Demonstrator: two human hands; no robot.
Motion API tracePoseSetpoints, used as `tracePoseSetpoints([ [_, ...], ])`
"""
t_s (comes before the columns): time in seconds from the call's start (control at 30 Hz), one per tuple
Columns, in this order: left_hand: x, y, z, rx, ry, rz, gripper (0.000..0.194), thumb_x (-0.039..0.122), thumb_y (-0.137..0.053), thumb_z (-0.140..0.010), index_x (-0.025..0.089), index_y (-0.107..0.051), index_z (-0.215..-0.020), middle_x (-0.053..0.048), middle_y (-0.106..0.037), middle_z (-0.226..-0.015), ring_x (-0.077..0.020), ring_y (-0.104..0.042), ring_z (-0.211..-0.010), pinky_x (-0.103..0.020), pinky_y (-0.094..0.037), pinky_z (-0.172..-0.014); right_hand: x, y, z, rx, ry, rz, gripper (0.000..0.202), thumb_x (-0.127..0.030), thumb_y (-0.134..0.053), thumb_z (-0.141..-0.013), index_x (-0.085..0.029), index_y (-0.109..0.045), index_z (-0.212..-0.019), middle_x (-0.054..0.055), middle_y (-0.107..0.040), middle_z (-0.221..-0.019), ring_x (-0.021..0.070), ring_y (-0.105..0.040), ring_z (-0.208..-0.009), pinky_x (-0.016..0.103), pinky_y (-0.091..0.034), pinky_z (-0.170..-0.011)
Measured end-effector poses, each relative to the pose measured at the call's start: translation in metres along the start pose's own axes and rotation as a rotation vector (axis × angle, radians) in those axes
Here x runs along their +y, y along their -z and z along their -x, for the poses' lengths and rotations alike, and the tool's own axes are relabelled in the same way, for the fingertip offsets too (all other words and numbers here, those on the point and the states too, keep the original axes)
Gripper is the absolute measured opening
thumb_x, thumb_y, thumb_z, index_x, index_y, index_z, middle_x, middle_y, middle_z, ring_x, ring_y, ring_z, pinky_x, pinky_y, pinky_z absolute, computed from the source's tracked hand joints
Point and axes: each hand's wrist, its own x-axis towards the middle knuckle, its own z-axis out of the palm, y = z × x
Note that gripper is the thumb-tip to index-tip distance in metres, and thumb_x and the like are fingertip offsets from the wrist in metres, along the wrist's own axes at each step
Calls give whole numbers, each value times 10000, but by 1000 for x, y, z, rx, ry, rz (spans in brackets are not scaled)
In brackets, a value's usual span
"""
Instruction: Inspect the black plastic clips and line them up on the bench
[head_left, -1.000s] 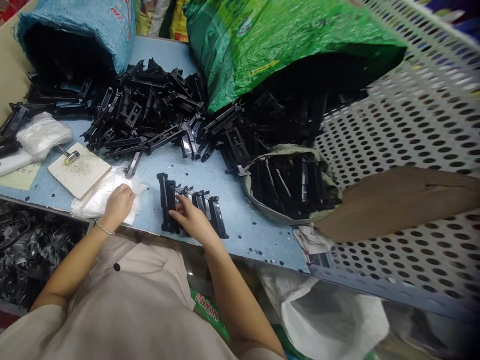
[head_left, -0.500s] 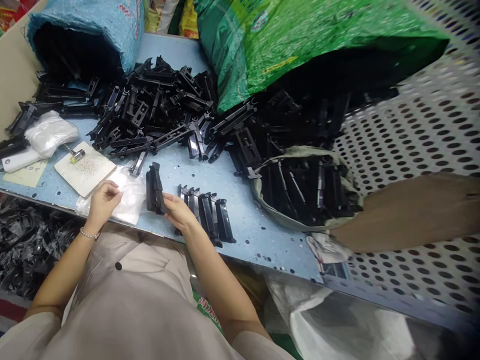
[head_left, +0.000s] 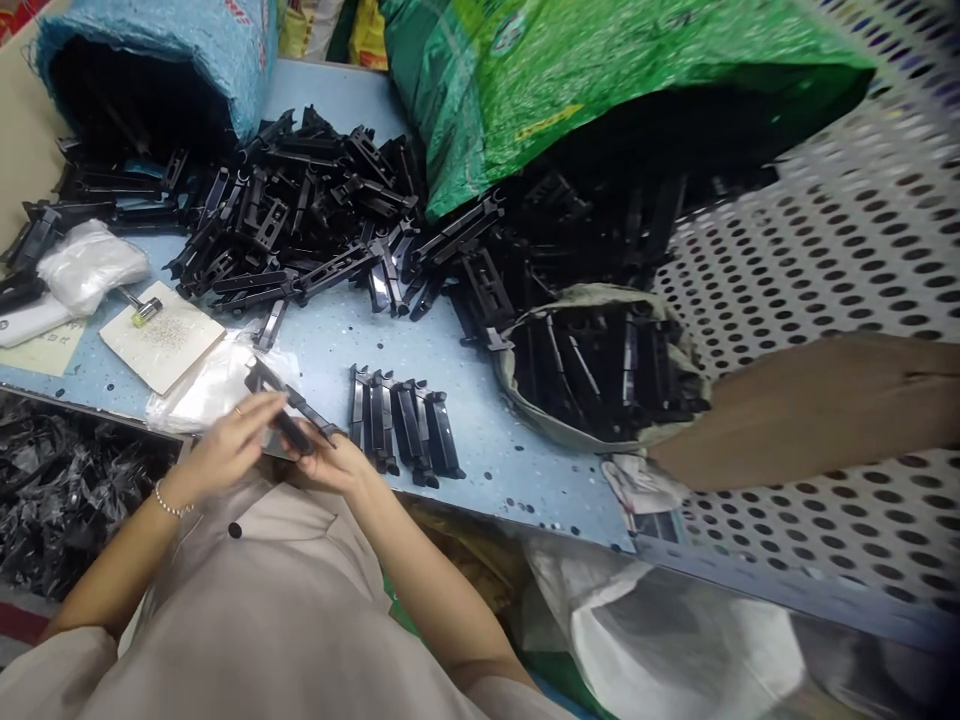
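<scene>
Near the front edge of the table, my right hand (head_left: 330, 464) holds a black plastic bar-shaped part (head_left: 301, 402) from below, its fingers wrapped round the lower end. The part lies tilted, and a second dark length shows beside it; I cannot tell whether it is one piece or two. My left hand (head_left: 229, 452), slightly blurred and wearing a beaded bracelet, has its fingers together on the part's left side. Just right of my hands, several similar black parts (head_left: 406, 425) lie side by side in a row. Clear plastic bags (head_left: 199, 385) lie beyond my left hand.
A big heap of black parts (head_left: 300, 210) spreads behind, below a blue woven sack (head_left: 247, 70) and a green sack (head_left: 510, 110). A cloth bag of parts (head_left: 517, 400) stands right. At left are a square pad (head_left: 161, 345) and a small yellow-tipped tool (head_left: 146, 312).
My left hand has moved right, from over the plastic bags to the black part. The part, upright before in my right hand, is now tilted. The view has shifted slightly.
</scene>
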Motion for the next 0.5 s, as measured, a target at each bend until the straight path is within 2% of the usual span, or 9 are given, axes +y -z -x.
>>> tracePoseSetpoints([
  [0.1, 20, -5, 13, -69, -62, -4, 691, 50, -417, -927, 293, -285, -1561, -122, -479, -1490, -229, -497, -1368, -435, -468, -1134, 1, -17, -8, 94, 143, 241, 188, -317, -748, -796, -163, -648, -837, -12, -629, -701, 105, -596, -618, 208, -533, -570],
  [0.2, 33, 2, 27, -47, -18, -130, 641, 166, -557, -919, 250, -366, -1525, -154, -539, -1403, -269, -557, -1298, -437, -508, -1087, 6, -44, -5, 100, 282, 603, 215, -313, -704, -821, -172, -695, -984, 12, -693, -852, 158, -642, -804, 282, -550, -760],
  [0.27, 43, 20, 43, -42, 16, -220, 558, 218, -608, -906, 251, -479, -1448, -137, -608, -1306, -272, -606, -1224, -423, -523, -1060, 7, -59, 3, -45, 290, 723, 315, -327, -669, -847, -186, -685, -1128, 36, -718, -1017, 194, -655, -949, 323, -535, -871],
  [0.33, 50, 46, 68, -69, 107, -280, 462, 252, -610, -907, 284, -565, -1366, -107, -645, -1260, -256, -644, -1157, -379, -536, -1027, 2, -65, 14, -198, 242, 788, 390, -370, -621, -889, -197, -648, -1237, 58, -714, -1127, 218, -660, -1024, 357, -530, -913],
  [0.37, 49, 60, 82, -89, 183, -307, 431, 283, -613, -904, 301, -593, -1334, -93, -651, -1259, -251, -659, -1127, -355, -547, -998, -4, -64, 21, -206, 237, 854, 404, -392, -596, -910, -204, -636, -1265, 67, -711, -1158, 228, -661, -1046, 370, -528, -920],
  [0.4, 44, 75, 98, -110, 276, -340, 407, 326, -620, -894, 317, -618, -1302, -79, -655, -1259, -251, -671, -1099, -338, -559, -963, -12, -60, 29, -146, 255, 956, 400, -404, -575, -928, -211, -632, -1273, 76, -708, -1179, 237, -660, -1063, 381, -523, -927],
  [0.43, 34, 89, 113, -122, 380, -383, 387, 370, -626, -879, 322, -645, -1262, -67, -662, -1249, -255, -681, -1072, -336, -567, -935, -20, -53, 36, -24, 286, 1092, 379, -405, -558, -944, -214, -637, -1262, 86, -705, -1189, 245, -659, -1072, 389, -514, -932],
  [0.5, 1, 112, 139, -138, 595, -486, 369, 425, -631, -837, 283, -694, -1172, -70, -687, -1197, -281, -687, -1049, -365, -563, -924, -39, -36, 51, 334, 311, 1412, 321, -375, -527, -970, -198, -646, -1210, 117, -696, -1193, 269, -656, -1075, 402, -497, -924],
])
